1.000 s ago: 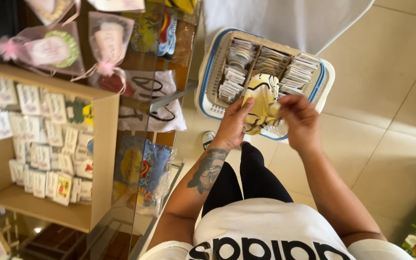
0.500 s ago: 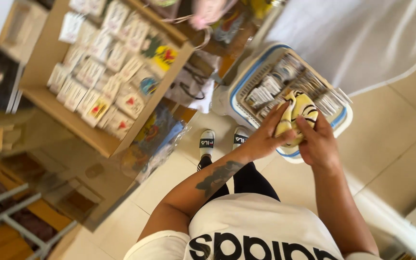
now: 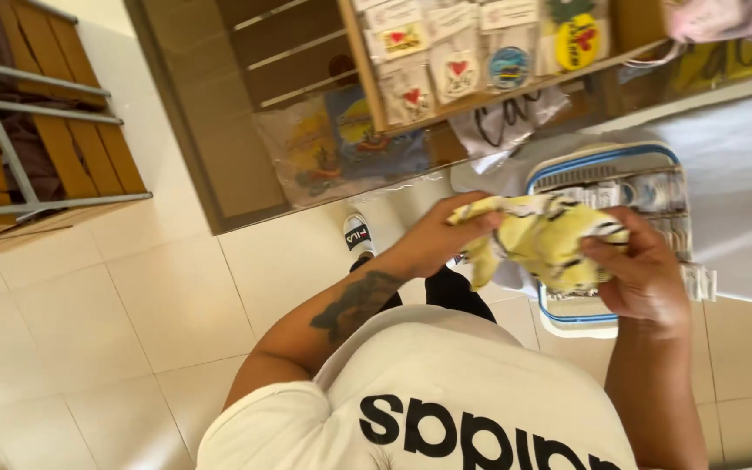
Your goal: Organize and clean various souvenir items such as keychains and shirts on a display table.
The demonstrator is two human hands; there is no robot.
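While both hands close on it, a crumpled piece of yellow fabric with black stripes (image 3: 543,239) hangs between them at chest height, above the near edge of a basket. The left hand (image 3: 435,237) pinches the cloth's left end, thumb on top and fingers curled beneath it. The right hand (image 3: 646,274) grips the opposite end with its fingers folded over the bunched material, thumb pressed against the cloth. A dark tattoo marks the left forearm, and a white shirt with black lettering fills the bottom of the view.

Just behind and below the cloth stands a white plastic basket with a blue rim (image 3: 607,161), its inside packed with rows of small flat packets whose detail is too fine to tell. A white slide sandal with a black strap (image 3: 358,235) shows on the pale tiled floor (image 3: 132,305), just left of the left hand. Beyond the basket, a wooden display shelf (image 3: 472,52) carries carded stickers or badges in clear sleeves, with printed bags (image 3: 341,144) leaning under it. Well to the left, a grey metal rack (image 3: 19,148) stands before slatted wood.
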